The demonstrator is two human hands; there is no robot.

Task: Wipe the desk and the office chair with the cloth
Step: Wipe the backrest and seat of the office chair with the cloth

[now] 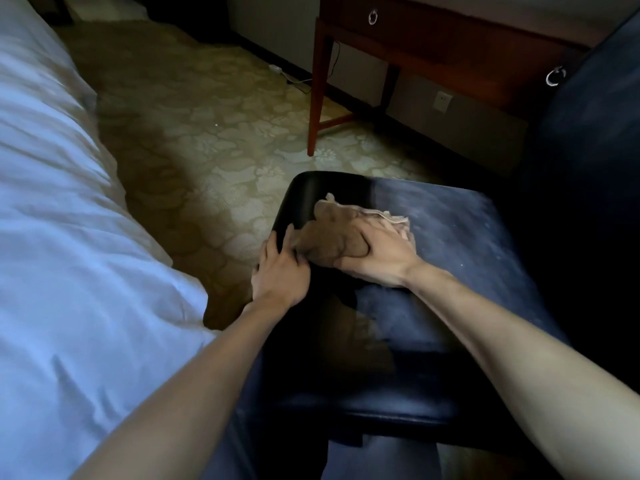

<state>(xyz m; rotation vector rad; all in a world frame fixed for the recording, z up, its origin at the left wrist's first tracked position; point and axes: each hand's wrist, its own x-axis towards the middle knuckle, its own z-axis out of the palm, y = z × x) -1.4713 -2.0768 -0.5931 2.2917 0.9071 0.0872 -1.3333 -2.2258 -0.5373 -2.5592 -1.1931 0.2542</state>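
Subject of inspection: one office chair (450, 230), dark and padded, is standing beside the bed (52, 202), with its seat facing the camera and its back rising at the right edge of the view. The seat surface is showing pale dusty streaks on its right half and is reading darker and glossier on its left half.

One cloth (332, 237), tan and bunched, is lying on the far left part of the seat. The right hand (381, 254) is lying on top of it and gripping it, fingers curled into the folds and thumb pressing the near side. The left hand (280, 271) is resting on the left edge of the seat, just beside the cloth, its fingers lying fairly straight and close together and holding nothing.

One desk (433, 39), reddish wood, is standing against the wall beyond the chair. Its drawer fronts are sitting closed, so what is in them cannot be told. Two pulls are counting up: a ring pull (373, 17) on the far front and a second ring pull (555, 77) nearer the chair back.

One wall socket (442, 101) is showing under the desk, and a cable (294, 77) is lying on the patterned carpet (214, 150) by the desk leg
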